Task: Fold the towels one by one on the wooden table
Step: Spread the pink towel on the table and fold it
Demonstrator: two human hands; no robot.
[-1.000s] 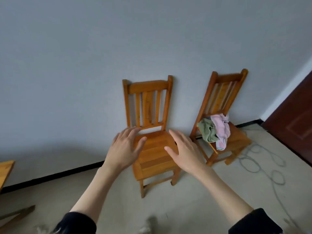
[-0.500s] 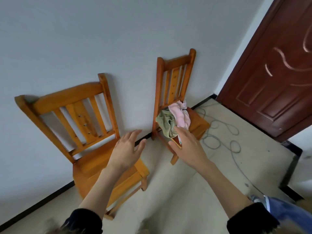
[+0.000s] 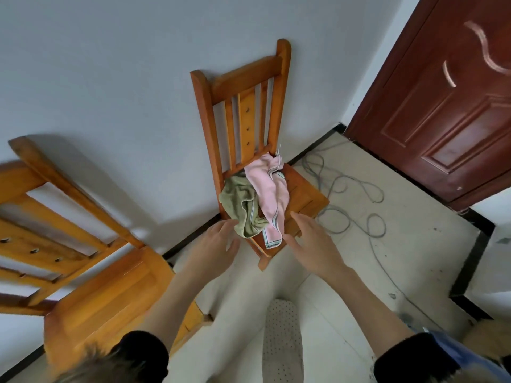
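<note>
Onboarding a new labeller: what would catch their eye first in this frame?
Probably the crumpled pink towel and green towel heaped on the seat of the wooden chair against the wall, mid-frame. Both hands, left and right, reach toward them, open, holding nothing. A dark red door stands at right, grey cable looped on the floor before it.

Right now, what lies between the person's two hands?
In the head view, the front edge of the chair seat with the hanging ends of the green towel and pink towel lies between the left hand and right hand.
</note>
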